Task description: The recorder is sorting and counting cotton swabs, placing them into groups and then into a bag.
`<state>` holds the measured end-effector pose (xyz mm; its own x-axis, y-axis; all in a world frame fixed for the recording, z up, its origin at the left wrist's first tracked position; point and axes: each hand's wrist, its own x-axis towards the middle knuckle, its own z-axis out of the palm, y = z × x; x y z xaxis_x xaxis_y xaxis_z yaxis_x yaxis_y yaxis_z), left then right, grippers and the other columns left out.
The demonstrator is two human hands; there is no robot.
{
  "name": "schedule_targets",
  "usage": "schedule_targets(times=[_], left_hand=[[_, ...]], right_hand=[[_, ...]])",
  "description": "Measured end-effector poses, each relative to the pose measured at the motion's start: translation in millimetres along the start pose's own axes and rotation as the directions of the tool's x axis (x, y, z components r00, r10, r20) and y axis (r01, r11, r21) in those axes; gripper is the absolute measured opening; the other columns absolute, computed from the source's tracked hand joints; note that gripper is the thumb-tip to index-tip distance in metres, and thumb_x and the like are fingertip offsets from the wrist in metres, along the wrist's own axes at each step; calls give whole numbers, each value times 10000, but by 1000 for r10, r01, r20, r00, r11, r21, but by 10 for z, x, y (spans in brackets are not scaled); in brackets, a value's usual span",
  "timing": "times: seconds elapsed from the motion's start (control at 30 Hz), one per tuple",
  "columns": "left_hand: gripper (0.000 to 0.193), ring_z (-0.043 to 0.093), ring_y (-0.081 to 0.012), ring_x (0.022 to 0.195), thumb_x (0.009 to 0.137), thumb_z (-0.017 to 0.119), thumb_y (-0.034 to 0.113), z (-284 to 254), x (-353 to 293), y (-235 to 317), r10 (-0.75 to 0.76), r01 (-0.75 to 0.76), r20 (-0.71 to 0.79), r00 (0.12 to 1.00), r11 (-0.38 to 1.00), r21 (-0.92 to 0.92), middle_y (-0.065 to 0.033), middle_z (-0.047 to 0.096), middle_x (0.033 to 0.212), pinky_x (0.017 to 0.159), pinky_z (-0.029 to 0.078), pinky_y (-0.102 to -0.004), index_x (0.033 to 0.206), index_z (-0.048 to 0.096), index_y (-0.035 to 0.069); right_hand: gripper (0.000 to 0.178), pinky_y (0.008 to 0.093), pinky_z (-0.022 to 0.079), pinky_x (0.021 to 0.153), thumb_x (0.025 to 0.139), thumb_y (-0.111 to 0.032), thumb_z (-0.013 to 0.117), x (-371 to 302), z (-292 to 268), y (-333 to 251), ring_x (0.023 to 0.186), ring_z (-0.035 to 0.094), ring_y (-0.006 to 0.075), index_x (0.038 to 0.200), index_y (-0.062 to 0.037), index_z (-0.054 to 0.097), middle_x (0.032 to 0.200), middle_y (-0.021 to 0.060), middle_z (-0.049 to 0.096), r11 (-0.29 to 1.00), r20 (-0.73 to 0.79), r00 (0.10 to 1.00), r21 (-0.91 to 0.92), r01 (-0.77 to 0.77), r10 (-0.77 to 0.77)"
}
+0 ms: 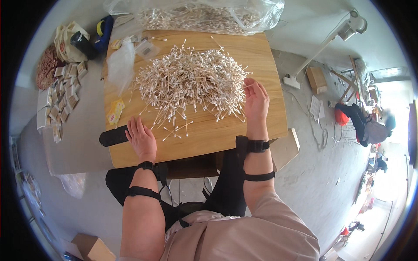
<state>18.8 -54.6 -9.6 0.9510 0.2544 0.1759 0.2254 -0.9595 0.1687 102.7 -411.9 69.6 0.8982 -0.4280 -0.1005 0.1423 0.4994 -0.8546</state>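
Note:
A large heap of cotton swabs (191, 80), white-tipped with pale sticks, covers the middle of a wooden table (270, 65). At the heap's right edge is my right hand (256, 101), its fingers slightly bent and apart, the tips touching the outer swabs. My left hand (141, 138) lies flat, fingers spread, near the table's front left edge. Its fingertips are beside the end of a long black object with a rounded end (114, 137), whose kind I cannot make out. Several loose swabs (176, 130) lie between my left hand and the heap.
Behind the heap a clear plastic bag (257, 19) holds more swabs. A yellow packet (116, 111), an empty clear bag (121, 65) and a small clear box (147, 49) lie at the table's left. Small packs (65, 102) are piled further left. A white lamp stand (292, 81) is at the right.

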Motion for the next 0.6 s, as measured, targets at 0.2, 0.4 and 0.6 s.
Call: schedule_targets(times=[0.2, 0.4, 0.6], left_hand=[[416, 300, -274, 1375, 941, 436, 186, -1, -7, -27, 0, 0, -7, 1000, 1000, -2, -99, 377, 1450, 1121, 208, -481, 1351, 428, 114], [417, 301, -276, 1373, 948, 432, 192, 20, -1, -27, 1, -1, -8, 1000, 1000, 0, -97, 379, 1449, 1121, 211, -484, 1359, 423, 118], [411, 306, -278, 1370, 954, 424, 198, 4, -6, -22, -9, 9, -2, 1000, 1000, 3, -98, 381, 1448, 1118, 218, -483, 1356, 428, 116]], right_hand=[[134, 315, 505, 778, 952, -56, 500, -38, -257, 130, 827, 614, 174, 1001, 34, 586, 885, 114, 631, 980, -144, 989, 199, -7, 36], [87, 287, 446, 595, 901, -82, 590, -41, -124, 260, 669, 549, 138, 945, -16, 626, 815, 58, 606, 800, 74, 970, -554, 232, -230], [90, 359, 482, 643, 815, -172, 675, -151, 343, 158, 723, 608, 259, 845, -89, 663, 833, 69, 612, 128, 227, 924, -952, 277, -309]])
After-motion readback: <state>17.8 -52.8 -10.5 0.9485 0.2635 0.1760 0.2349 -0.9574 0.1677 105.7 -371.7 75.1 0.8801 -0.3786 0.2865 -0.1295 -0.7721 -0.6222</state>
